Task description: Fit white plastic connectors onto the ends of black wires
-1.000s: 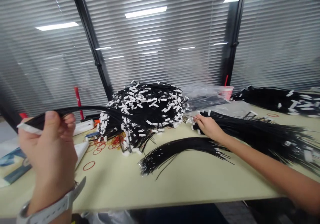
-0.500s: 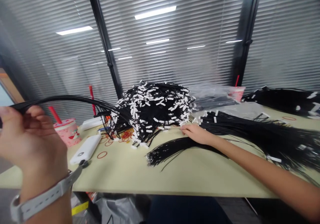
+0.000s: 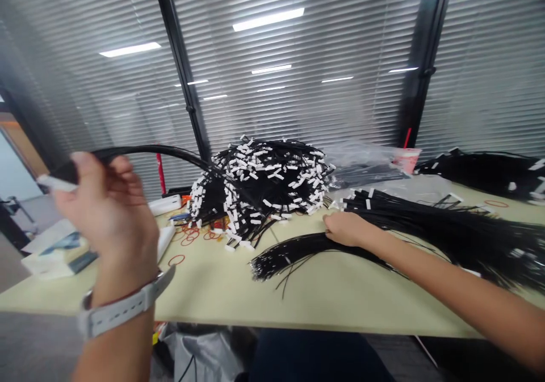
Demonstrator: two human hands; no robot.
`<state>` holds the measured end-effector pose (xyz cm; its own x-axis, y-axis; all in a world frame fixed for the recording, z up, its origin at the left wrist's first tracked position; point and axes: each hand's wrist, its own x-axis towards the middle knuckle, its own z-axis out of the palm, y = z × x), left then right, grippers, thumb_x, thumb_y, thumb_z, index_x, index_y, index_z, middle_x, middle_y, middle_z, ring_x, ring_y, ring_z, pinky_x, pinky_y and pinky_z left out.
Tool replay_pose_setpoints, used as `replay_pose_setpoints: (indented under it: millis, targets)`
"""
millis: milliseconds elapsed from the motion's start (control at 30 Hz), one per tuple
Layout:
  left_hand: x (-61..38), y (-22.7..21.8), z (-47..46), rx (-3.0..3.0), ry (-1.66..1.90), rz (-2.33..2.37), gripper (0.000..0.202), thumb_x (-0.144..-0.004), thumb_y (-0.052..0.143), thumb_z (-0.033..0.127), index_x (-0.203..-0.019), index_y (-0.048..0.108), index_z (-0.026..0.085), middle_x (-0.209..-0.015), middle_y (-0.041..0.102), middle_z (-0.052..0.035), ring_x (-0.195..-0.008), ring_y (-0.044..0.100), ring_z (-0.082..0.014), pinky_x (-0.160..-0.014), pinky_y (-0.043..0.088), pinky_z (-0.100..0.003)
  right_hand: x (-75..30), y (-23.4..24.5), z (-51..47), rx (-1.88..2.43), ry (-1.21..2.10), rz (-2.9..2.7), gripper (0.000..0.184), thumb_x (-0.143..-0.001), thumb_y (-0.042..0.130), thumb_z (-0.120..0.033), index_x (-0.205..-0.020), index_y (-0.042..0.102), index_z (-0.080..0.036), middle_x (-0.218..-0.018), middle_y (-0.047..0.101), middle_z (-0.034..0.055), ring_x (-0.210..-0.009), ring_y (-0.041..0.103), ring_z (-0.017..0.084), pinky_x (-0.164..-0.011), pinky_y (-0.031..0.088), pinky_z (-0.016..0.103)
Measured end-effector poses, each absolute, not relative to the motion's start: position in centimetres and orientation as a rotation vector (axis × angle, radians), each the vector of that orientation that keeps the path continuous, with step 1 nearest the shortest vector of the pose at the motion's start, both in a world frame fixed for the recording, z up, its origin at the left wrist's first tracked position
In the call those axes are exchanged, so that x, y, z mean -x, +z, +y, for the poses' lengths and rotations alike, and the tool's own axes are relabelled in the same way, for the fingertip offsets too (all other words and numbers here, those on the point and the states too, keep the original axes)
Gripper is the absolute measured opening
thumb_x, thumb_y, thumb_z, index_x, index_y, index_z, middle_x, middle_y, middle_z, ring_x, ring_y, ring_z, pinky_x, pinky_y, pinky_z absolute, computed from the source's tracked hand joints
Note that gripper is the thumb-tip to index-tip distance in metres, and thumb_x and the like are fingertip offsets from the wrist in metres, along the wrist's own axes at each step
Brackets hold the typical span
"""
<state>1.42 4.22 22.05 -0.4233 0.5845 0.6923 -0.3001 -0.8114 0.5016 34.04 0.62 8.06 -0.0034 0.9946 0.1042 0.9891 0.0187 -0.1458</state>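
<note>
My left hand [image 3: 104,200] is raised at the left, closed around a bundle of black cables [image 3: 153,149] with a white connector [image 3: 57,183] sticking out by the thumb. The bundle arches over to a heap of coiled black cables [image 3: 272,183] with many white connectors. On the table, my right hand [image 3: 344,229] has its fingers curled over a second black cable bundle [image 3: 285,254] whose silvery ends point left. Its fingertips are partly hidden. Behind the right forearm lies a thicker spread of black cables [image 3: 447,229].
Red rubber bands [image 3: 189,234] lie scattered on the pale table [image 3: 213,297]. Clear plastic bags [image 3: 361,163] and a pink cup [image 3: 406,158] stand at the back. More cables [image 3: 481,169] lie at the far right, a white box [image 3: 55,254] at the left. Blinds [image 3: 340,41] rise behind.
My left hand has moved right and slightly up with its cable bundle, and the white connector now shows. My right hand has shifted slightly right. The view has turned a little left.
</note>
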Motion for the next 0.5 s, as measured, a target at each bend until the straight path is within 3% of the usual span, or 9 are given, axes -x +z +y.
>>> replay_pose_setpoints:
  millis: [67, 200, 267, 367, 433, 500]
  targets:
    - [-3.1, 21.6, 4.4, -1.182, 2.191, 0.194, 0.022, -0.091, 0.042, 0.009, -0.072, 0.042, 0.020, -0.059, 0.058, 0.0150, -0.053, 0.056, 0.0018, -0.052, 0.044, -0.011, -34.0, 8.0, 0.6, 2.142, 0.024, -2.106, 0.027, -0.065, 0.056, -0.011, -0.091, 0.061, -0.008, -0.083, 0.063, 0.0176, -0.078, 0.061, 0.029, -0.065, 0.044, 0.035]
    - [-6.5, 21.2, 5.4, -1.089, 1.967, 0.159, 0.019, -0.088, 0.050, 0.013, -0.070, 0.049, 0.020, -0.054, 0.058, 0.0095, -0.057, 0.060, -0.0014, -0.054, 0.047, -0.010, -35.2, 10.3, 0.1, 2.164, 0.037, -2.112, 0.057, -0.048, 0.072, -0.010, -0.102, 0.057, -0.012, -0.097, 0.060, 0.0148, -0.086, 0.060, 0.029, -0.065, 0.047, 0.031]
    - [-7.9, 21.2, 5.8, -1.071, 1.912, 0.147, 0.019, -0.088, 0.050, 0.019, -0.069, 0.050, 0.019, -0.057, 0.062, 0.0056, -0.058, 0.061, -0.0027, -0.055, 0.048, -0.010, -35.7, 12.0, -0.9, 2.126, -0.034, -2.081, 0.057, -0.054, 0.073, -0.019, -0.107, 0.054, -0.014, -0.103, 0.058, 0.0138, -0.095, 0.057, 0.028, -0.074, 0.047, 0.033]
    - [-9.8, 20.9, 5.1, -1.116, 1.789, 0.091, 0.019, -0.089, 0.048, 0.024, -0.072, 0.054, 0.018, -0.064, 0.066, 0.0019, -0.063, 0.063, -0.0044, -0.060, 0.050, -0.010, -34.7, 14.4, -3.2, 1.818, -0.337, -1.775, 0.042, -0.081, 0.051, -0.035, -0.118, 0.043, -0.015, -0.119, 0.049, 0.0137, -0.114, 0.045, 0.026, -0.092, 0.039, 0.037]
    - [-11.2, 20.4, 3.6, -1.156, 1.650, 0.073, 0.020, -0.090, 0.046, 0.025, -0.074, 0.056, 0.017, -0.069, 0.067, 0.0003, -0.067, 0.065, -0.0057, -0.063, 0.051, -0.011, -33.1, 15.4, -4.8, 1.537, -0.475, -1.486, 0.055, -0.083, 0.047, -0.047, -0.126, 0.032, -0.018, -0.127, 0.043, 0.0131, -0.118, 0.041, 0.026, -0.093, 0.039, 0.039]
    - [-12.6, 19.6, 1.6, -1.187, 1.452, 0.095, 0.026, -0.092, 0.042, 0.027, -0.075, 0.059, 0.016, -0.072, 0.068, -0.0015, -0.070, 0.066, -0.0077, -0.063, 0.052, -0.012, -31.3, 15.9, -6.0, 1.445, -0.525, -1.476, 0.079, -0.074, 0.054, -0.058, -0.133, 0.022, -0.017, -0.135, 0.034, 0.0152, -0.124, 0.034, 0.030, -0.096, 0.035, 0.044]
